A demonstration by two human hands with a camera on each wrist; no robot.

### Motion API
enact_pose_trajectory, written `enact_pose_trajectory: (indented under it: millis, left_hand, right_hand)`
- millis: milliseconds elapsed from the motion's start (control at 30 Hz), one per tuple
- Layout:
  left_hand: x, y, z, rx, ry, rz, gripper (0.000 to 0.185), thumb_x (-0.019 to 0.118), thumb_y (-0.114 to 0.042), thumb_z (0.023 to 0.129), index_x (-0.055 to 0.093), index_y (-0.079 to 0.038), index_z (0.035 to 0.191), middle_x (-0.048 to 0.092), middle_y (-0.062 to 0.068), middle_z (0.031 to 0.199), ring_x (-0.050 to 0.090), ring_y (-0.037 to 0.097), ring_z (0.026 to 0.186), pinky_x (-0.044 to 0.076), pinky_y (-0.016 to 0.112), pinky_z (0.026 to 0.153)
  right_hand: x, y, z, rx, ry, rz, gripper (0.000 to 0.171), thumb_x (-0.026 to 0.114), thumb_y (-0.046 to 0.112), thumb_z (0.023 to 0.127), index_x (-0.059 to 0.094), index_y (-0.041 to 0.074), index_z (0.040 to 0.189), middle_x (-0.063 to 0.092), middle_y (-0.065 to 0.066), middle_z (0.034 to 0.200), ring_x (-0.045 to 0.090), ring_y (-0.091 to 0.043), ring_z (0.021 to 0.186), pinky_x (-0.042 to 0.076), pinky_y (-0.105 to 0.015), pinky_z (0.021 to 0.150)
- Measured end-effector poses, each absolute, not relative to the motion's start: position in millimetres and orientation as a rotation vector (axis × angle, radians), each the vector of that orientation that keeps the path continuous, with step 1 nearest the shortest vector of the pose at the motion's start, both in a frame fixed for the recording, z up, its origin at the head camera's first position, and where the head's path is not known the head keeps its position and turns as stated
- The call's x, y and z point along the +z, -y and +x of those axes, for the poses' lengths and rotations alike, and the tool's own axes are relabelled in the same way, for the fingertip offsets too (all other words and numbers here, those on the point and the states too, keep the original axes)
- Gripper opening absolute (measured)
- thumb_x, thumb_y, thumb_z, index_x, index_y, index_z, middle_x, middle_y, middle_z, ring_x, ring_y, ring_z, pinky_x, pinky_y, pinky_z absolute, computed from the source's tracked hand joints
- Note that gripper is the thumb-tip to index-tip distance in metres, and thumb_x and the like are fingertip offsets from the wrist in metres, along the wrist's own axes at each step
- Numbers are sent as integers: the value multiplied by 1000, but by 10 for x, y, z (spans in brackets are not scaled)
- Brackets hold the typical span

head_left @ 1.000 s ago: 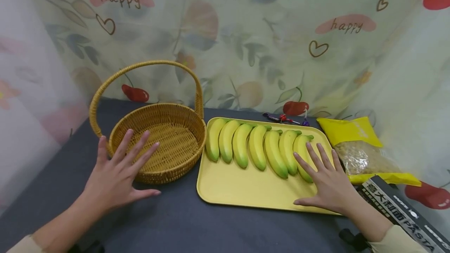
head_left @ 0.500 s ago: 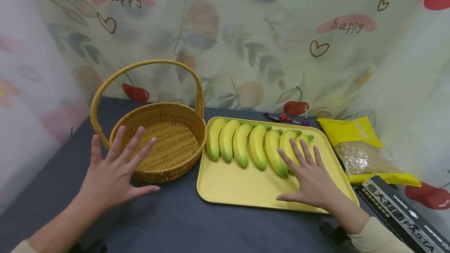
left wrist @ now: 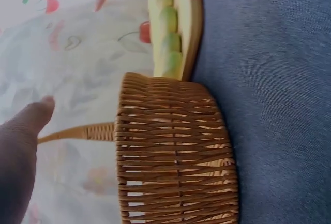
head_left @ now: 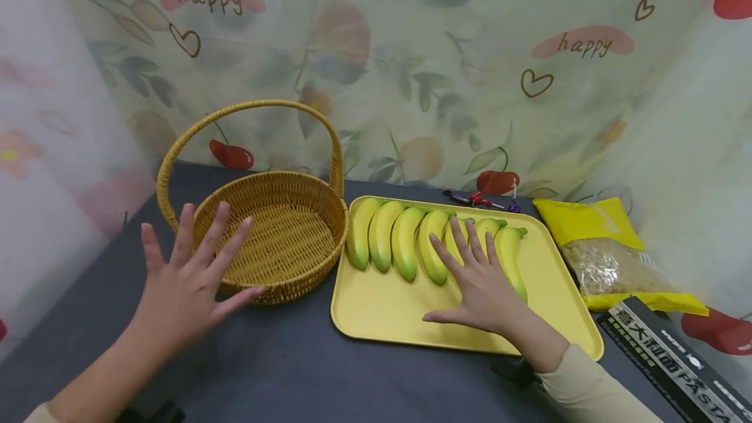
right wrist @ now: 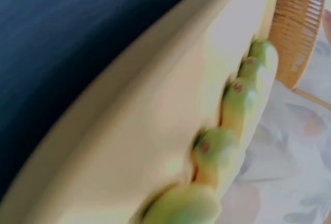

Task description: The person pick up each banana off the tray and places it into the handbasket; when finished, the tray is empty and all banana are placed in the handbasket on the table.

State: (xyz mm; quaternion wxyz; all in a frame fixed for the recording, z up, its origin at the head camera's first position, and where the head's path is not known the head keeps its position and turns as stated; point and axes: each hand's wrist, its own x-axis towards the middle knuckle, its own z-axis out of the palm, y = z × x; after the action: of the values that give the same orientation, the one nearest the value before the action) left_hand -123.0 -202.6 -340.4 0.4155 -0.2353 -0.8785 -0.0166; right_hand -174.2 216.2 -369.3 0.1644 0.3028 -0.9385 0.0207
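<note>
Spread wide, my left hand hovers in front of the wicker basket, holding nothing. The basket has a tall arched handle and a bare woven bottom. In the left wrist view the thumb shows beside the basket's woven side. My right hand is above the yellow tray, fingers splayed and holding nothing. A row of several bananas lies along the tray's back half, and the right hand partly covers some of them. The right wrist view shows the green banana tips close up.
A yellow bag of dry food lies right of the tray, with a black pasta box in front of it. Lollipops lie behind the tray. Dark cloth covers the table; a patterned curtain hangs behind.
My right hand has moved left across the tray, from its right end toward the middle, uncovering the rightmost banana. The left hand has shifted slightly left. Basket, tray and bananas have stayed put.
</note>
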Motion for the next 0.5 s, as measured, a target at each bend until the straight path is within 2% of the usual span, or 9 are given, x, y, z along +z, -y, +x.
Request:
enact_pose_trajectory:
  millis: [100,167,233,333,400,500]
  left_hand:
    - [-3375,2039,-1242,-172,2185,-503,83,24,-73,88,22,-18,150,-1,2,159,-15,25,144,-19,57,106]
    - [-3358,2059,-1246,-293,2201,-412,87,29,-74,86,10,-19,152,-11,-1,158,-20,22,143,-20,59,104]
    - [-3339,2095,-1245,-488,2245,-305,93,38,-72,84,-2,-22,151,-19,-5,156,-25,20,141,-21,60,103]
    - [-3328,2184,-1241,-794,2337,-127,102,52,-62,84,-16,-23,149,-26,-4,153,-29,22,139,-24,60,102]
    - [-3331,2260,-1256,-980,2379,-35,106,62,-51,83,-17,-22,148,-27,-1,153,-29,26,138,-23,61,101]
    - [-3328,2386,-1303,-1181,2463,34,106,66,-39,84,-17,-21,148,-30,4,151,-30,31,137,-18,68,99]
  right_hand:
    - [-3684,-2031,-1783,112,2702,858,116,55,82,64,5,25,152,-13,-12,157,-16,-33,143,-2,-60,110]
    - [-3670,-1944,-1810,169,2730,848,115,57,79,66,2,26,151,-17,-11,156,-18,-32,142,-2,-60,110]
    - [-3657,-1859,-1845,232,2754,838,115,60,75,67,-1,27,151,-21,-9,155,-20,-31,142,-1,-61,110]
    - [-3648,-1740,-1901,328,2779,827,114,64,68,71,-5,26,151,-25,-8,154,-22,-31,142,-1,-61,110]
    - [-3647,-1666,-1942,401,2787,825,113,67,62,74,-7,24,151,-26,-9,153,-22,-31,141,-1,-61,110]
    - [-3645,-1560,-2007,523,2796,812,111,70,52,77,-8,22,150,-28,-8,152,-23,-32,140,-1,-61,110]
